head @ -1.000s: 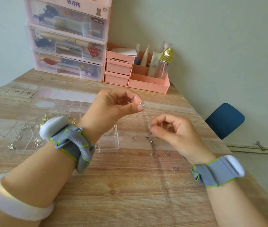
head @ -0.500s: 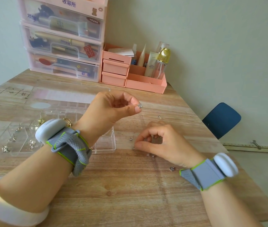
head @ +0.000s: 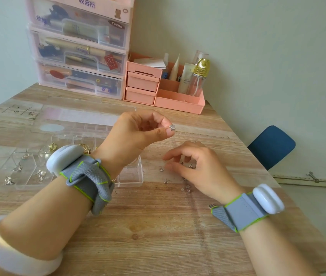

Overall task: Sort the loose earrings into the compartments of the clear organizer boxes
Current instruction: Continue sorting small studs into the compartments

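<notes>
I see the left hand [head: 138,134] up in the air, pinching one tiny shiny earring [head: 172,127] between thumb and finger. The right hand [head: 196,168] is low over the wooden table [head: 158,236], its fingers bent over the loose earrings [head: 186,186] scattered there. I cannot tell if it has hold of one. The clear organizer box [head: 132,176] sits on the table just behind the left wrist, and some of its little spaces on the left have earrings in them. Far back stand pink drawers [head: 142,84] and a clear drawer tower [head: 78,56].
</notes>
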